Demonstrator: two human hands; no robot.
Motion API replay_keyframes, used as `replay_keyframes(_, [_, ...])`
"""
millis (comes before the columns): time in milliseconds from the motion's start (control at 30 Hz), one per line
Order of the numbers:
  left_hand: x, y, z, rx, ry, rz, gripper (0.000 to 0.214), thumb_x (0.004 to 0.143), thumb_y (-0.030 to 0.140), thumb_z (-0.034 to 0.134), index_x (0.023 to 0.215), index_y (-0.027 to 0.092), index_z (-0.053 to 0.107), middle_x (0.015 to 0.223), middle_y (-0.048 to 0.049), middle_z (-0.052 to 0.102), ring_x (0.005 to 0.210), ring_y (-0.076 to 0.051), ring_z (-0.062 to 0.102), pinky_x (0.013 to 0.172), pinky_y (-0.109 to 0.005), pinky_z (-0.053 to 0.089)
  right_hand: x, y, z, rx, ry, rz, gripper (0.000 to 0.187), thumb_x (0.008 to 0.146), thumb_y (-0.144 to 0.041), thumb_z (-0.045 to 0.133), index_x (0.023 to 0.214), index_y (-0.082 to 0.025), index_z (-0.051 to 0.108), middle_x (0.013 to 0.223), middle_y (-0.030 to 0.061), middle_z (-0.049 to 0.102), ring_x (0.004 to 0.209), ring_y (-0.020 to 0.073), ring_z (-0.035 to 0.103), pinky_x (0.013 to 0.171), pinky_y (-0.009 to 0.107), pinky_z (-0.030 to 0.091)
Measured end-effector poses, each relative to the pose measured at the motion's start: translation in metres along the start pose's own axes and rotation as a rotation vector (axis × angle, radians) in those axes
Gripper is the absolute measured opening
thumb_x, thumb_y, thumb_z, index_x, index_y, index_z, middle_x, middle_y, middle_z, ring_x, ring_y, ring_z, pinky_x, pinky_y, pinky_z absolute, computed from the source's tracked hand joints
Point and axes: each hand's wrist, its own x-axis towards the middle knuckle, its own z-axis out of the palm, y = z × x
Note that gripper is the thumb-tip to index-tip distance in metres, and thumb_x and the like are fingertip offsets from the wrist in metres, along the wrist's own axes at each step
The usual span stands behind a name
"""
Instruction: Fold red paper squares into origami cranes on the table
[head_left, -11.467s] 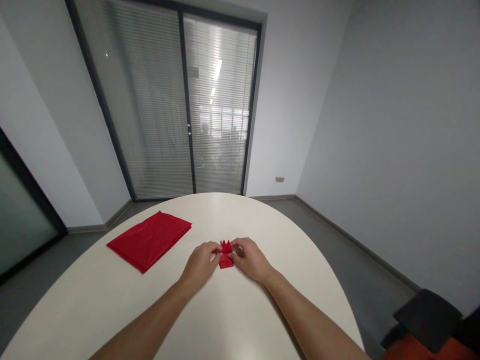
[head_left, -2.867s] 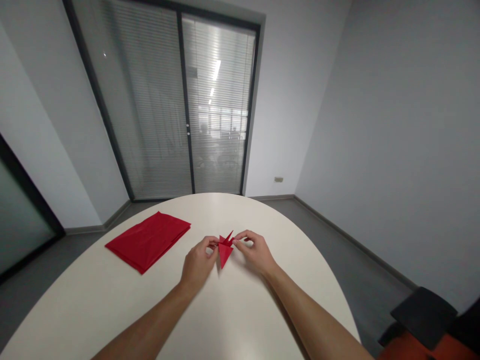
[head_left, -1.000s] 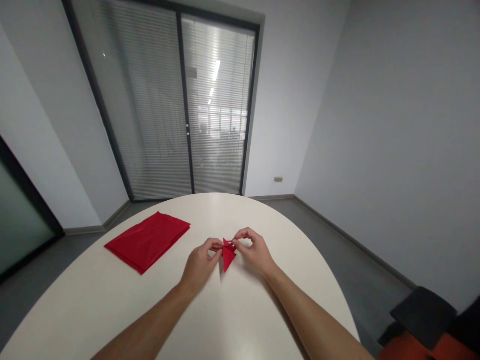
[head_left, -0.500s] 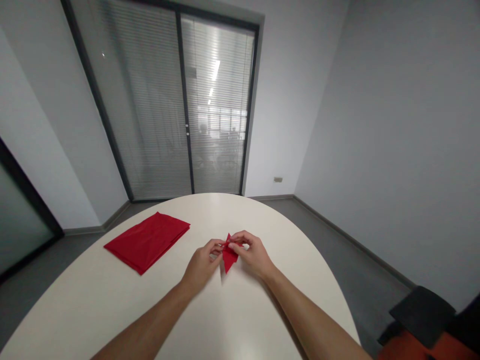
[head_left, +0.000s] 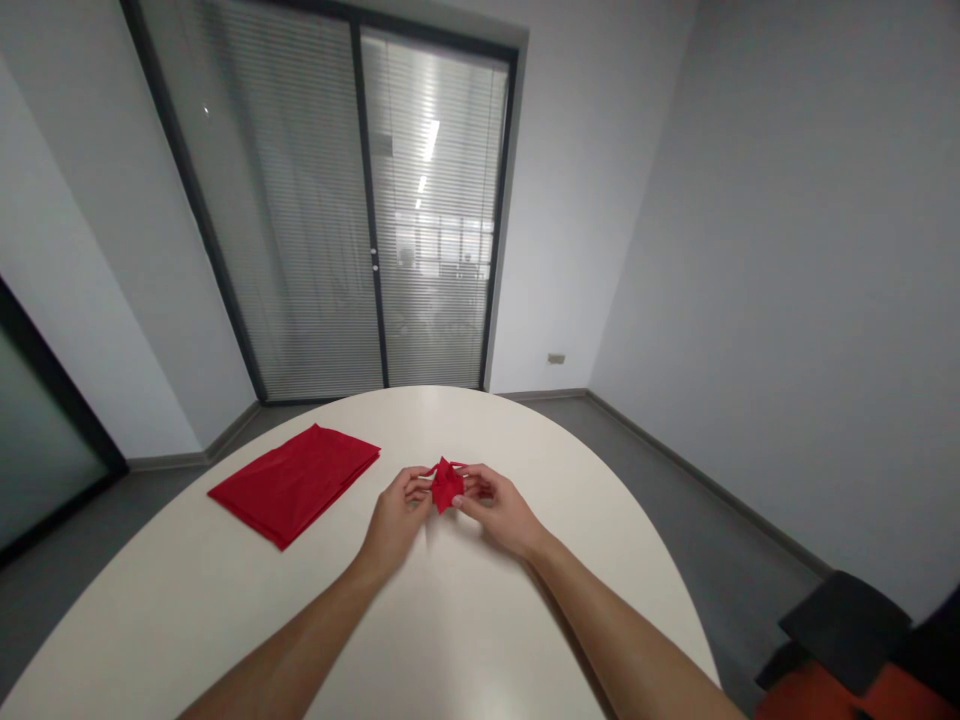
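Observation:
A small folded red paper piece (head_left: 448, 486), with pointed flaps like an origami figure, is held up between my two hands over the table. My left hand (head_left: 401, 508) pinches its left side with curled fingers. On the right side, my right hand (head_left: 498, 506) grips it, the thumb at the lower edge and the fingers behind. The fingertips hide parts of both sides. A larger flat stack of red paper sheets (head_left: 300, 480) lies to the left, apart from my hands.
The round white table (head_left: 450, 640) spreads under my arms. Beyond it are a glass partition with blinds (head_left: 442, 220) and pale walls. A black and orange object, perhaps a chair (head_left: 847, 640), stands at the lower right.
The folded red paper has turned and shifted slightly left; its long lower point no longer shows, and it looks more compact and star-like. My left hand has moved a little left.

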Motion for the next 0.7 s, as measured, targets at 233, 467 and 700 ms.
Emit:
replay_keyframes(233, [-0.001, 0.002, -0.001, -0.037, -0.011, -0.041, 0.041, 0.077, 0.04, 0.067, 0.109, 0.017, 0.056, 0.092, -0.0091, 0.074, 0.079, -0.02, 0.071, 0.062, -0.027, 0.053, 0.002, 0.005, 0.001, 0.142, -0.021, 0.029, 0.038, 0.079, -0.046, 0.077, 0.105, -0.02, 0.068, 0.099, 0.0069, 0.075, 0.091, 0.021, 0.07, 0.087, 0.037, 0.052])
replay_keyframes(467, [-0.003, 0.011, -0.001, 0.059, -0.002, -0.066, 0.038, 0.085, 0.05, 0.058, 0.104, 0.017, 0.064, 0.093, -0.0073, 0.072, 0.077, -0.019, 0.068, 0.058, -0.025, 0.051, 0.001, 0.007, 0.001, 0.1, -0.001, 0.031, 0.037, 0.08, -0.048, 0.075, 0.102, -0.019, 0.068, 0.092, 0.0065, 0.076, 0.083, 0.0204, 0.07, 0.079, 0.034, 0.052])
replay_keyframes(700, [-0.003, 0.014, -0.001, 0.07, -0.037, 0.014, 0.034, 0.077, 0.039, 0.068, 0.103, 0.017, 0.067, 0.095, -0.0062, 0.072, 0.083, -0.019, 0.068, 0.068, -0.028, 0.056, 0.0, 0.006, -0.001, -0.005, -0.017, 0.011, 0.035, 0.083, -0.044, 0.073, 0.108, -0.02, 0.067, 0.082, 0.0023, 0.073, 0.073, 0.0169, 0.066, 0.069, 0.029, 0.049])
